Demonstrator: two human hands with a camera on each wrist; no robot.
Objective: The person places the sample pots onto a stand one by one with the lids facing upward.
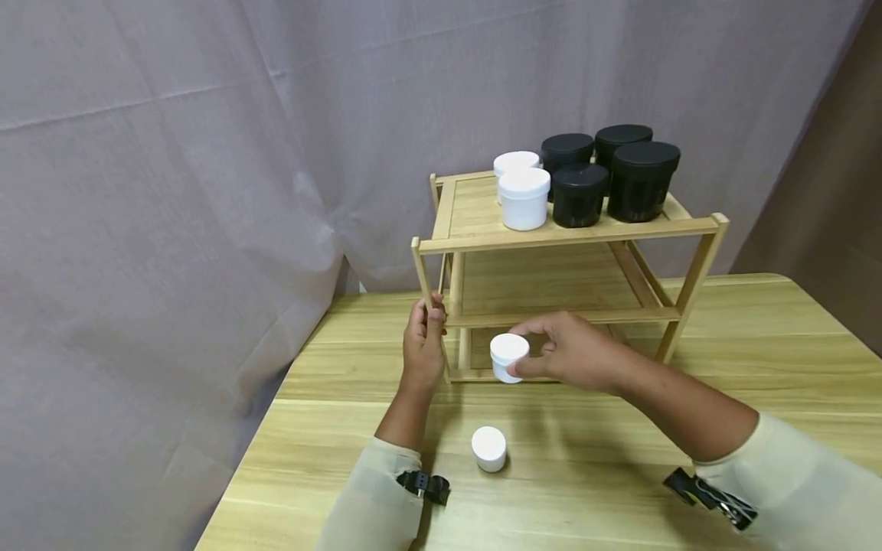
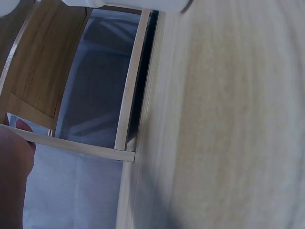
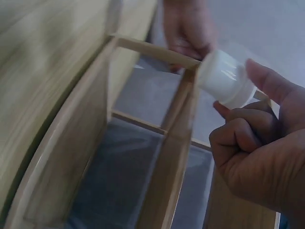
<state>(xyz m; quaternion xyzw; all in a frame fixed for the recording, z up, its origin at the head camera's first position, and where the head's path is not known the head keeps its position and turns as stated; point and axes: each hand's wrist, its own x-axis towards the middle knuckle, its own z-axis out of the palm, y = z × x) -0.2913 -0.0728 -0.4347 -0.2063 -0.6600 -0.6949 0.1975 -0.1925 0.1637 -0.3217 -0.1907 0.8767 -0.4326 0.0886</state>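
In the head view my right hand (image 1: pixel 575 352) pinches a small white lidded jar (image 1: pixel 510 357) between thumb and fingers, in front of the lower part of a wooden shelf rack (image 1: pixel 572 320). The right wrist view shows the same white jar (image 3: pixel 223 78) held at the fingertips of the right hand (image 3: pixel 267 133). My left hand (image 1: pixel 423 344) grips the rack's front left leg. In the left wrist view only part of that left hand (image 2: pixel 16 152) shows, at the rack's wooden bar (image 2: pixel 81 147). A second small white jar (image 1: pixel 489 449) stands on the table between my forearms.
On the rack's top shelf stand two white jars (image 1: pixel 524 200) at the left and several black jars (image 1: pixel 644 184) at the right. The rack rests on a wooden table (image 1: pixel 331 428), with a grey curtain (image 1: pixel 207 191) hanging behind.
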